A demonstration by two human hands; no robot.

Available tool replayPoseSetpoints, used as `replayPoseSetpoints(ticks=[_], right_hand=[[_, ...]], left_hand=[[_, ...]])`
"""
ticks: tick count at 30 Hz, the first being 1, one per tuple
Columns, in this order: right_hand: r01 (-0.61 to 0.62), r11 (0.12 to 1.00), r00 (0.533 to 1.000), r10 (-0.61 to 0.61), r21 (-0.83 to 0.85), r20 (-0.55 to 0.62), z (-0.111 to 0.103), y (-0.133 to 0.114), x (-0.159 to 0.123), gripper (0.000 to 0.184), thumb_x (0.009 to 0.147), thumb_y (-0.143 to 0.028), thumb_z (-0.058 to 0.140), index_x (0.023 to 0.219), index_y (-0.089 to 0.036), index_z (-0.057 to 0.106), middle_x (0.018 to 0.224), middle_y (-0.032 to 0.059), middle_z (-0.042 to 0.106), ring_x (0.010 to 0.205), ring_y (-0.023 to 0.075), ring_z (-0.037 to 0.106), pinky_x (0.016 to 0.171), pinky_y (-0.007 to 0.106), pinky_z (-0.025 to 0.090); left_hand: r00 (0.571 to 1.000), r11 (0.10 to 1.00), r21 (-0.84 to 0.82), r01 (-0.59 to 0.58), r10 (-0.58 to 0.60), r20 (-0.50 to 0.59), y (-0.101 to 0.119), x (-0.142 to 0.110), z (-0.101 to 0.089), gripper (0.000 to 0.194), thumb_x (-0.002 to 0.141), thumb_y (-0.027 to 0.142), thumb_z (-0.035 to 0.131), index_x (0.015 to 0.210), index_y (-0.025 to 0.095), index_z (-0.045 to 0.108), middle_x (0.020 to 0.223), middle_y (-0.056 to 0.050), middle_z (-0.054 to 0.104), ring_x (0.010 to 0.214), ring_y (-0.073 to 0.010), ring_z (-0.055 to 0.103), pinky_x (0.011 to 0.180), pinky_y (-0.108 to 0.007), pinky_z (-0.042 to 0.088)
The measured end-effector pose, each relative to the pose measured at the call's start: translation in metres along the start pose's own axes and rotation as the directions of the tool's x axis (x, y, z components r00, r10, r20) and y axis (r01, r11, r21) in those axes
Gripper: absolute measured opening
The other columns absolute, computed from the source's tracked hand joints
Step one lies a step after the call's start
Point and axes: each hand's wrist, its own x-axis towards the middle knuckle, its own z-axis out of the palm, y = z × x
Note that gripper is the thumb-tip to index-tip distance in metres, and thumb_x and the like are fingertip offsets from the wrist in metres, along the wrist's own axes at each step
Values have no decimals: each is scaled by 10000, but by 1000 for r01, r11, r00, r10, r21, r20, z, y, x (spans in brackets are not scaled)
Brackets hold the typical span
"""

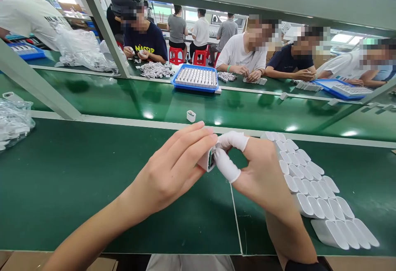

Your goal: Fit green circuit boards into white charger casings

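Note:
My left hand (173, 170) is closed around a small white plastic housing (203, 163), holding it above the green work surface. The housing's open end faces right, and a green edge, like a circuit board, shows inside. White covers are on the thumb and index finger of my right hand (261, 166). Those two fingertips pinch together at the open end, and whatever lies between them is too small to make out. Beside my right forearm, rows of similar white housings (312, 188) lie on the green table (102, 172).
A single white housing (191, 116) stands on the green conveyor belt (139, 97) ahead. A bag of white parts (14, 120) sits at far left. Across the belt, several people work near a blue tray (195, 88) of white pieces. A slanted metal post (40, 79) rises at left.

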Motion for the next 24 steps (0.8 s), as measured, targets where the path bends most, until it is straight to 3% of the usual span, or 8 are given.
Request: replayPoseSetpoints(ticks=[3,6,8,11,14,19,24], right_hand=[[-74,925,996,46,373,83,1,7,4,118,899,-96,582,832,-147,665,806,5,677,708,129,618,660,220,503],[-168,676,980,34,717,197,2,16,8,141,891,-95,635,945,-185,729,901,4,707,794,137,662,729,219,555],[-221,530,965,-2,819,262,4,21,8,181,881,-115,670,1014,-212,745,931,9,709,832,152,670,778,247,569],[-273,396,939,-87,877,332,10,27,6,214,884,-189,710,1090,-246,736,952,22,705,880,177,669,830,293,566],[-306,326,918,-146,895,368,14,28,5,228,893,-239,718,1121,-260,726,958,36,705,905,206,668,851,346,561],[-308,275,918,-164,911,360,17,27,4,230,894,-221,705,1122,-245,726,958,42,704,911,218,664,859,377,554],[-148,285,965,-167,947,202,23,28,3,166,902,-146,626,1006,-210,738,890,29,687,771,168,643,741,322,571]], left_hand=[[994,993,-68,97,-100,-43,-1,0,-3,486,823,66,668,1276,141,507,1197,-111,651,1165,-227,614,1013,-361,554],[969,952,-221,213,-235,-78,2,-1,-10,573,780,80,726,1302,195,516,1228,-88,641,1140,-230,624,972,-370,582],[955,924,-299,240,-281,-100,5,-2,-15,609,755,94,755,1309,200,523,1232,-77,641,1131,-236,626,963,-382,587],[940,914,-297,276,-321,-114,10,-3,-22,671,737,113,776,1336,244,506,1248,-27,640,1138,-224,620,981,-366,576],[929,909,-239,342,-365,-59,14,-3,-29,675,746,172,785,1341,306,496,1285,27,622,1147,-205,615,1004,-337,561],[936,909,-247,337,-352,-19,16,-3,-35,664,764,233,780,1352,322,485,1303,48,608,1157,-188,607,1021,-304,551],[952,900,-329,288,-306,-3,13,-3,-32,689,765,135,761,1373,294,479,1318,35,592,1196,-160,583,1043,-268,539]])
